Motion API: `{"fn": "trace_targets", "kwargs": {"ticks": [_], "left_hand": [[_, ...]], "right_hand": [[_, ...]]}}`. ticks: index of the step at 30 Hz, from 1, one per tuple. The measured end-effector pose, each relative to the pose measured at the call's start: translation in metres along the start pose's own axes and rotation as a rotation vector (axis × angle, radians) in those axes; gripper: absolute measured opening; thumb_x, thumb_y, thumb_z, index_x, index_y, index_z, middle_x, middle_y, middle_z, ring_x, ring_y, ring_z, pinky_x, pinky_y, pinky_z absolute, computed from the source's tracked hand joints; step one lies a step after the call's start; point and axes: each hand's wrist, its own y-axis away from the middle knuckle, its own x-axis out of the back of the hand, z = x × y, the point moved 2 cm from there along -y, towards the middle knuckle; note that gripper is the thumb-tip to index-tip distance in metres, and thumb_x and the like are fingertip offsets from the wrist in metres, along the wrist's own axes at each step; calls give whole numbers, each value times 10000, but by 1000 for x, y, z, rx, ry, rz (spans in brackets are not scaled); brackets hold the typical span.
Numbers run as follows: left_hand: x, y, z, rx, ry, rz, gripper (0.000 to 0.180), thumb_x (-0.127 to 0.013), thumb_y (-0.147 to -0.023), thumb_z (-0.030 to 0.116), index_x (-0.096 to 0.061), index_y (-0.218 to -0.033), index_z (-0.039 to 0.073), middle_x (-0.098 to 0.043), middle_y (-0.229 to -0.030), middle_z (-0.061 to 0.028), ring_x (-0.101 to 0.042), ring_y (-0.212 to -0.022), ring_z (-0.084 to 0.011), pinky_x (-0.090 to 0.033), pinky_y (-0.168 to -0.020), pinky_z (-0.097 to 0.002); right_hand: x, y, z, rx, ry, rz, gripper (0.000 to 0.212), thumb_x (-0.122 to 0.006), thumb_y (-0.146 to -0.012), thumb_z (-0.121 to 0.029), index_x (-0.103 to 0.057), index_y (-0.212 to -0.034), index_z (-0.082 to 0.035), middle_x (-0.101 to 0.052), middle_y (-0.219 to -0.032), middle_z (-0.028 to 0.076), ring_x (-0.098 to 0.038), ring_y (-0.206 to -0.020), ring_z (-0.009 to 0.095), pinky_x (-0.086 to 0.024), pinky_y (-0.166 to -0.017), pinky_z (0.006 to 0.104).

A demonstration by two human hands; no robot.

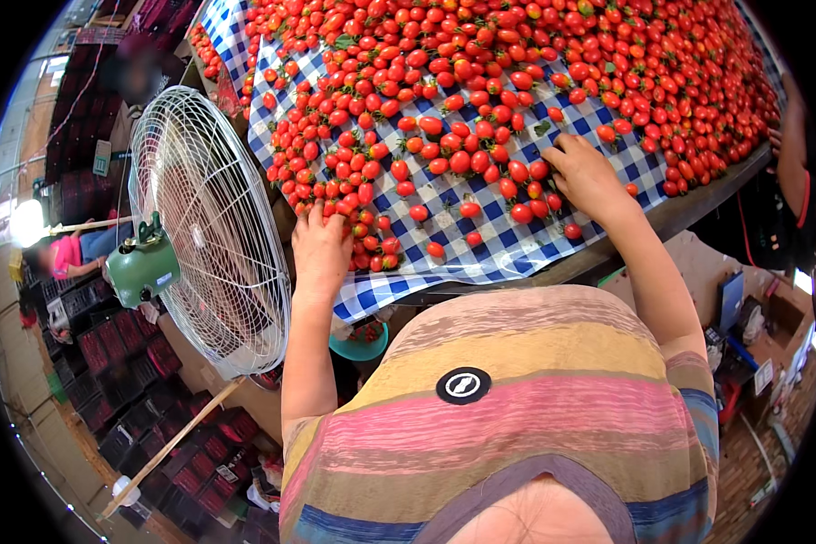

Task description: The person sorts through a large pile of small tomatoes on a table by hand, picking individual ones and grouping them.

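Many cherry tomatoes (460, 162) look light and squashy; pinch their sides softly. Left hand (322, 252), right hand (593, 184): fingers bent, can't tell if holding.

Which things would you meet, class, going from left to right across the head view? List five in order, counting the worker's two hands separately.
Bright round light → green fan motor → left hand → right hand → another person's arm.

Glossy tomatoes (460, 161), matt cloth (515, 250) — seemingly plastic basin (358, 352).
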Motion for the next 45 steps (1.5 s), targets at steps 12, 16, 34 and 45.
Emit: {"fn": "trace_targets", "kwargs": {"ticks": [12,16,34,45], "left_hand": [[-17,-68,189,-547,377,-94,186,-583,-840,71,-619,-1020,99,-562,-1033,-114,-642,-930,-303,-564,-752,-417],[-8,-72,151,-384,493,-308,275,-697,-806,140,-604,-1058,82,-576,-1057,-151,-660,-890,-386,-558,-715,-482],[3,-68,110,122,1318,-467,431,-721,-911,169,-594,-1310,70,-665,-1040,-98,-671,-896,-168,-530,-710,-313],[-15,-107,61,10,742,139,246,-704,-891,152,-672,-1126,89,-624,-1075,-126,-664,-964,-270,-553,-791,-393]], "right_hand": [[-7,7,-31,20,-224,-92,428,-734,-857,-171,-522,-1223,-108,-577,-1055,177,-644,-932,391,-529,-779,470],[-25,3,-49,87,-232,-119,282,-651,-848,-114,-652,-1129,-140,-558,-1031,164,-645,-947,338,-529,-757,443],[-7,-48,2,49,-247,201,359,-601,-900,-9,-602,-1255,-62,-577,-1197,172,-631,-1024,399,-530,-834,459],[-13,-56,-35,-95,-756,-82,291,-665,-935,-154,-604,-1190,-29,-617,-1035,93,-638,-870,228,-512,-746,351]]}}
